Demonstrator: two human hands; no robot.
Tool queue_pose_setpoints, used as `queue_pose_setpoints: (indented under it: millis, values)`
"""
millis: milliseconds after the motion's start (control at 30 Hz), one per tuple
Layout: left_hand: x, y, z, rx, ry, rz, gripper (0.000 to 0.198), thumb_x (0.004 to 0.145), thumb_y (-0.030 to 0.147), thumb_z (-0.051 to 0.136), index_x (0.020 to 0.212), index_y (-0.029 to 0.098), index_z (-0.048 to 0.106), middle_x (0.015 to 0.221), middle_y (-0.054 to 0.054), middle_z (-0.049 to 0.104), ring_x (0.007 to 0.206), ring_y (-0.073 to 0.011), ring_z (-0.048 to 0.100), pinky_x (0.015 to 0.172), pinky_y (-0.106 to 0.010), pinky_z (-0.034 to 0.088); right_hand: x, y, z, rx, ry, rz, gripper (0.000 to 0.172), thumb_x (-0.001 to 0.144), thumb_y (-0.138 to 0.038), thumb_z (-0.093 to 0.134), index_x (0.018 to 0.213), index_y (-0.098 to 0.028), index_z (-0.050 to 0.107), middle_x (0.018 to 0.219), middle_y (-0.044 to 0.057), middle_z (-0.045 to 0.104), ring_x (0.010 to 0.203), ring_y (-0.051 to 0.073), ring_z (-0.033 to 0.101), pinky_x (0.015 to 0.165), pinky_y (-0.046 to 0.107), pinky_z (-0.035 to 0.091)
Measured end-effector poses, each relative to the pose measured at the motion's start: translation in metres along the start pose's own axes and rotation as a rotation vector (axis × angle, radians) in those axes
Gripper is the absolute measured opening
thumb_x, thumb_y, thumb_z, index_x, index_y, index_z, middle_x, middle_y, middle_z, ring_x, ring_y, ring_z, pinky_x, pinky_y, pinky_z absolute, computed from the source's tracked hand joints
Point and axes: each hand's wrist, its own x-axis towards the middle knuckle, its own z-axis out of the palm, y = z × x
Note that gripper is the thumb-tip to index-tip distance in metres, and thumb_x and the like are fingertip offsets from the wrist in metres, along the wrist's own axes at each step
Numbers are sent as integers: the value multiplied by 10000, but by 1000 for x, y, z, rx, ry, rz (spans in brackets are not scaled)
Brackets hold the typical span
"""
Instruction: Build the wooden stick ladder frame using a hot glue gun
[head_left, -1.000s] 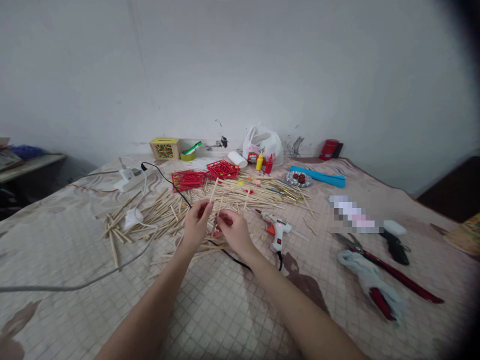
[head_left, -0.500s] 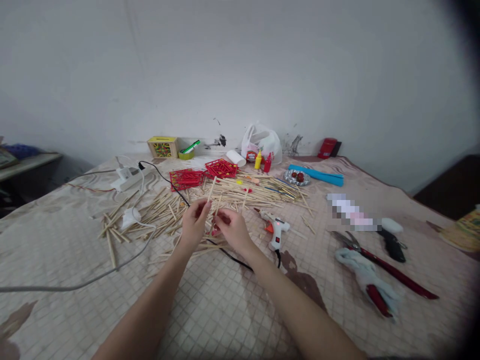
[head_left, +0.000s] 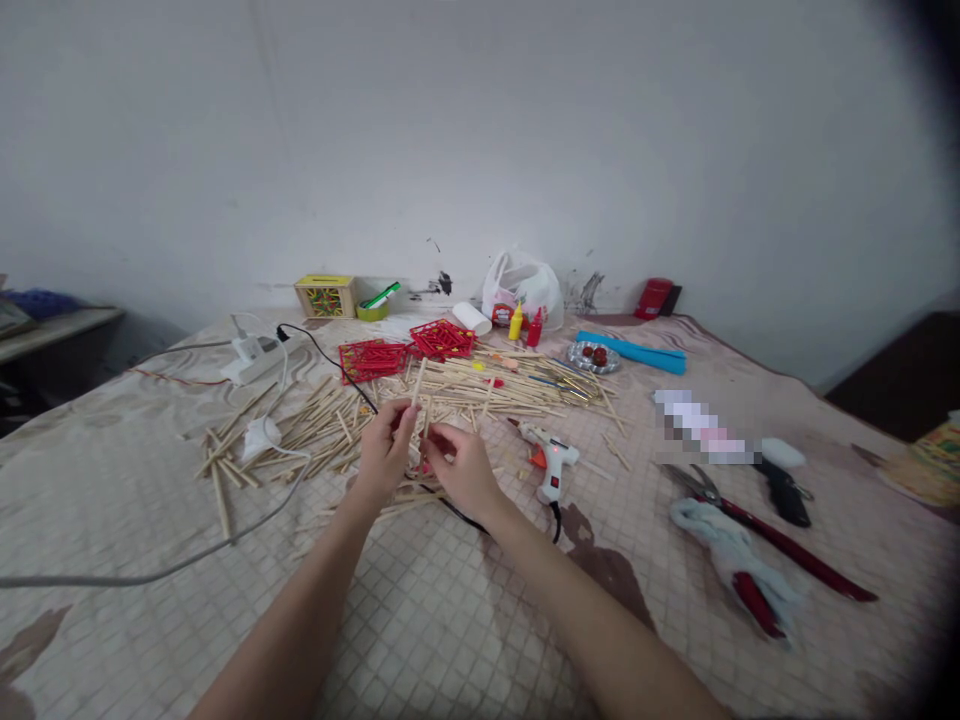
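My left hand (head_left: 388,442) is closed on a pale wooden stick (head_left: 419,383) that stands up from its fingertips. Close beside it, my right hand (head_left: 459,462) pinches another thin stick (head_left: 427,412); the lower ends of both are partly hidden by the fingers. Behind the hands lies a wide spread of loose wooden sticks (head_left: 525,398), with red-stick frames (head_left: 442,339) at its back. To the right of my right hand rests a white glue gun (head_left: 553,465), its tip pointing left.
Pruning shears (head_left: 780,545) and a cloth (head_left: 731,545) lie at the right. A power strip (head_left: 266,362) and cables lie at the left. Along the back are a yellow-topped box (head_left: 325,297), a plastic bag (head_left: 523,290), paint bottles (head_left: 516,321) and a blue roll (head_left: 634,352).
My left hand and its stick have shifted slightly left. The stick in my right hand has moved a little left and down, closer to the other stick.
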Motion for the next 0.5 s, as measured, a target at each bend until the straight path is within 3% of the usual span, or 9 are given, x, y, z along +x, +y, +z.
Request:
queue_pose_setpoints:
  millis: [200, 333, 500]
  values:
    - [2, 8, 0, -63, -3, -13, 192, 802, 311, 471, 919, 189, 563, 762, -5, 555, 637, -122, 483, 586, -227, 370, -1, 0, -1, -21, 2, -34, 112, 767, -181, 459, 680, -189, 528, 608, -13, 522, 568, 124, 506, 556, 228, 412]
    - [5, 15, 1, -135, -27, -40, 91, 795, 237, 439, 772, 190, 513, 606, 38, 455, 545, -101, 424, 531, -213, 349, -1, -1, 0, 23, -20, -12, 102, 753, -163, 468, 749, -175, 569, 676, 10, 585, 615, 136, 547, 567, 236, 425]
    - [5, 20, 5, -199, -22, -72, 131, 804, 263, 427, 691, 199, 431, 541, 61, 378, 468, -87, 373, 470, -206, 319, -1, -3, 1, 29, -32, 33, 114, 748, -168, 483, 772, -173, 594, 686, 11, 604, 614, 133, 554, 562, 234, 437]
